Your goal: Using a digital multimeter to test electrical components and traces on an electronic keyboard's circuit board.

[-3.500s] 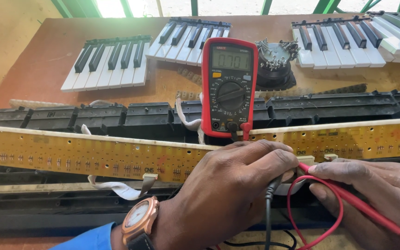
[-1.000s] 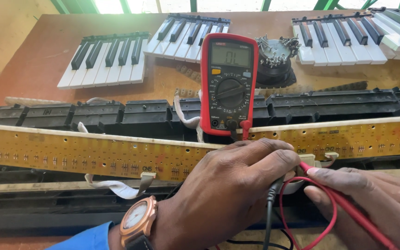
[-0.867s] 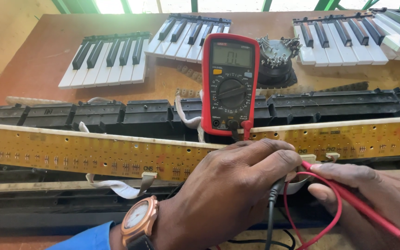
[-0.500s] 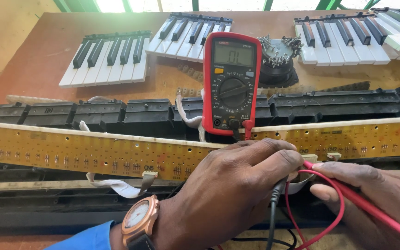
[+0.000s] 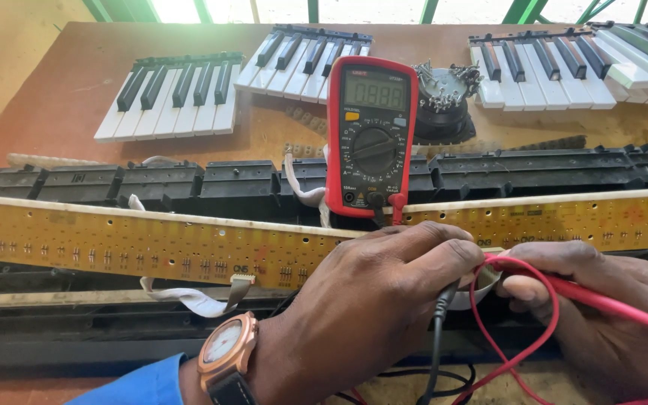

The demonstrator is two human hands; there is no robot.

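Both hands hold as before at the near edge of the yellow circuit board (image 5: 151,244): the left hand (image 5: 369,307) pinches the black probe (image 5: 438,315), the right hand (image 5: 601,315) grips the red probe (image 5: 601,300). The red meter (image 5: 371,139) stands just beyond; key sections (image 5: 170,94) lie far on the surface (image 5: 54,90).

The left hand (image 5: 369,307) hides the black probe's tip. The right hand (image 5: 601,315) is cut off by the right edge. The far-right piano keys (image 5: 639,52) run out of view.
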